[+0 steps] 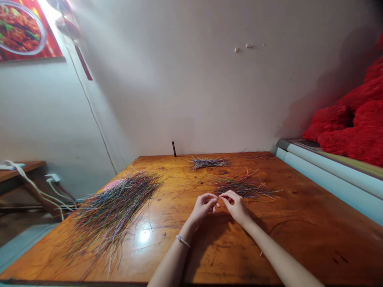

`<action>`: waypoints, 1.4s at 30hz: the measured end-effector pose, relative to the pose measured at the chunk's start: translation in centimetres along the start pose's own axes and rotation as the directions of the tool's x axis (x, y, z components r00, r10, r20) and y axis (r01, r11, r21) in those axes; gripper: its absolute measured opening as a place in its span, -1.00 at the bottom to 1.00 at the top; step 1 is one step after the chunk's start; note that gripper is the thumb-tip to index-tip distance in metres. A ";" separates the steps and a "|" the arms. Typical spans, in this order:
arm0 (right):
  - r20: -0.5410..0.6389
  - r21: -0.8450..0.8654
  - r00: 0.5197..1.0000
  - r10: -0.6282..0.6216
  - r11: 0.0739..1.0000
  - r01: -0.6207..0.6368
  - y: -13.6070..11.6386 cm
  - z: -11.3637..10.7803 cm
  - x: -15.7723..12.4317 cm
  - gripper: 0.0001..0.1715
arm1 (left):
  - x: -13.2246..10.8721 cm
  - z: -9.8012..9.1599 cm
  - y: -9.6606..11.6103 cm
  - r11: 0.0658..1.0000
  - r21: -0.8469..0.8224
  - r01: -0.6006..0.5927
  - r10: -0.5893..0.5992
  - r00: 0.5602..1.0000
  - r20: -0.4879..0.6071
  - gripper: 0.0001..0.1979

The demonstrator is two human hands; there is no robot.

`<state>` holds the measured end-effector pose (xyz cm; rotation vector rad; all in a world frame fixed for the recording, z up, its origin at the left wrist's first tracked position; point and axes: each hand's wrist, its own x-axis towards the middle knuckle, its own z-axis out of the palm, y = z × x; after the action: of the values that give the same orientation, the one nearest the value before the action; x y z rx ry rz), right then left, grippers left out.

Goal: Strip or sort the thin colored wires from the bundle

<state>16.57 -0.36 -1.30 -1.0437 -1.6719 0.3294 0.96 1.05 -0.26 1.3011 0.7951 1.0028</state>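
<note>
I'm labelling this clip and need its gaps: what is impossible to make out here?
Head view: whether the left hand and right hand pinch a strand, too small to tell.
Head view: pink thing, mostly buried under the large strand pile.
Head view: red fluffy heap and poster, cut by the frame edges.

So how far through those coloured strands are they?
Probably early. A tidy bundle at the far edge and a looser pile by the hands look already handled. The left hand and right hand meet at the fingertips, seemingly pinching something too thin to see. The big pile on the left, by far the largest, looks left to do.
</note>
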 end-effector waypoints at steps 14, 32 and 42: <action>0.026 -0.039 0.999 -0.043 0.998 0.044 0.0 -0.2 0.1 -0.76 | -0.1 0.2 -0.6 0.998 0.067 0.014 -0.016 1.000 0.026 -0.63; -0.130 -0.082 0.991 0.021 0.996 -0.031 0.4 -0.2 0.0 -0.74 | 0.3 0.2 -0.8 0.998 0.068 -0.010 0.017 0.995 -0.101 -0.76; -0.129 -0.048 0.990 0.052 0.997 -0.059 1.4 -0.1 0.0 -0.79 | 0.2 0.2 -0.4 1.000 0.021 0.008 -0.006 0.992 -0.128 -0.68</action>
<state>17.28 0.43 -2.23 -1.1281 -1.5460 0.2508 1.28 1.16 -0.61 1.2609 0.9093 1.0828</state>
